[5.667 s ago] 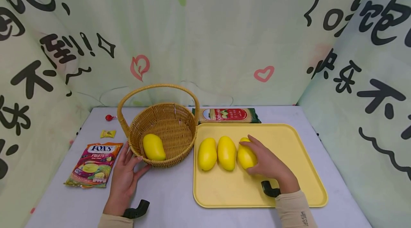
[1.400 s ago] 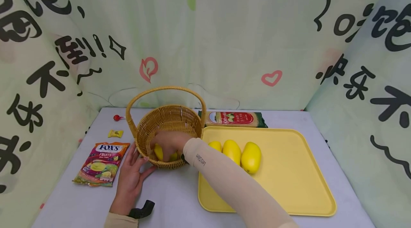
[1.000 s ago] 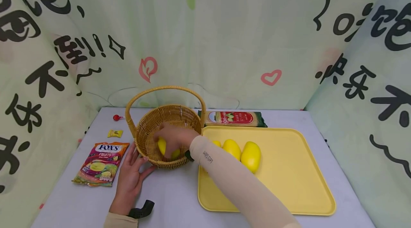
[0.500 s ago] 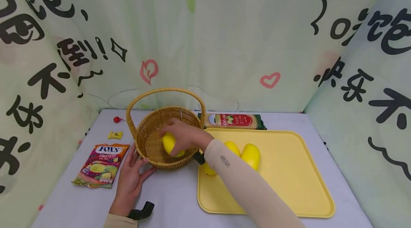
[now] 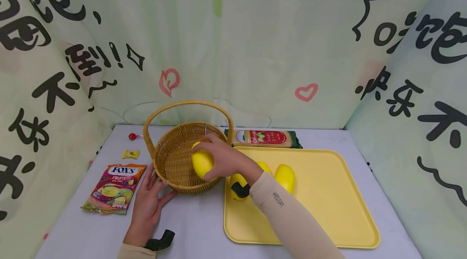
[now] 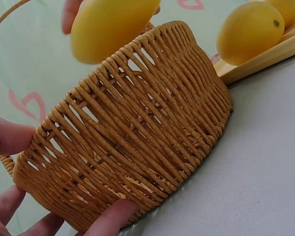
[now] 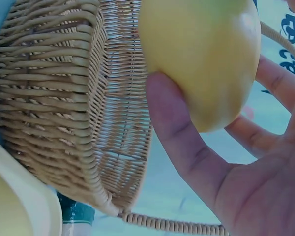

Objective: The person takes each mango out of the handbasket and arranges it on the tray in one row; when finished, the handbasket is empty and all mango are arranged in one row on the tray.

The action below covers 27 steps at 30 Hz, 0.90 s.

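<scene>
My right hand [image 5: 224, 157] grips a yellow mango [image 5: 202, 163] between thumb and fingers, at the right side of the wicker basket [image 5: 175, 170]. In the left wrist view that mango [image 6: 108, 29] hangs above the basket's rim. The right wrist view shows the thumb pressed on the mango [image 7: 201, 64], apart from the woven wall. My left hand [image 5: 146, 206] rests against the basket's near left side, its fingers spread and touching the weave. Three more mangoes lie on the yellow tray [image 5: 321, 210]: one [image 5: 235, 180] is partly behind my right wrist, another [image 5: 284, 176] farther right.
A FOX'S candy bag [image 5: 114, 188] lies left of my left hand. Beyond it are a small yellow candy [image 5: 130, 154] and a red lollipop [image 5: 133, 136]. A long Olivoilà package [image 5: 264, 138] lies behind the tray. The basket's tall handle [image 5: 187, 103] arches over it.
My right hand has gone from the tray into the basket, gripped the mango there, then lifted it up and to the right. My left hand stays at the basket.
</scene>
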Motion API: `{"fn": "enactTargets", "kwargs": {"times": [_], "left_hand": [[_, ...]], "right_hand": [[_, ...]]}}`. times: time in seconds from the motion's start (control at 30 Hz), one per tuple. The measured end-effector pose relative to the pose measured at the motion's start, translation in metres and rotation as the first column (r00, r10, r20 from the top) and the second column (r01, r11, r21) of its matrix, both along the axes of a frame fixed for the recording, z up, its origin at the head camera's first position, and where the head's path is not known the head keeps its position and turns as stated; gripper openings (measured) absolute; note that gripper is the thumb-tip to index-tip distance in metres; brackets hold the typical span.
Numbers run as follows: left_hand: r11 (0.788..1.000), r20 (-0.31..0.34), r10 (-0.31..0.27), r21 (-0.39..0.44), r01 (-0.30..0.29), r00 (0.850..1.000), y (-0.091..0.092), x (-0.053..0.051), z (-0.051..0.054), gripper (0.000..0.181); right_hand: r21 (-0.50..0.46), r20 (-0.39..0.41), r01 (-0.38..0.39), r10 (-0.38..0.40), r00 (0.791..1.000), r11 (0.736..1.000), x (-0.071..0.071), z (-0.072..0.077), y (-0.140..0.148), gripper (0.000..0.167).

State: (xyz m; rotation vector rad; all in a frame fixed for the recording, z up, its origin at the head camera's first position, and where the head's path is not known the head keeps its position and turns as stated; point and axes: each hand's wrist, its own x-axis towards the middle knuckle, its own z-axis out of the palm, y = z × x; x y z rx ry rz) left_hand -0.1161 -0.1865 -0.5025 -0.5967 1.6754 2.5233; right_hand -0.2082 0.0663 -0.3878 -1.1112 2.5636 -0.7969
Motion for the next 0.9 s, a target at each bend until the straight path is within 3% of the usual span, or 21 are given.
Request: {"fn": "enactTargets", "kwargs": {"times": [0.47, 0.9], "left_hand": [[1.0, -0.013, -0.001, 0.003, 0.001, 1.0, -0.001, 0.0, 0.0, 0.084], [1.0, -0.008, -0.001, 0.003, 0.001, 1.0, 0.0, 0.001, 0.002, 0.083]], "right_hand": [[-0.097, -0.056, 0.09, -0.095, 0.994, 0.991, 0.038, -0.002, 0.031, 0.072], [-0.205, 0.008, 0.18, -0.182, 0.983, 0.962, 0.072, -0.004, 0.058, 0.075]]}}
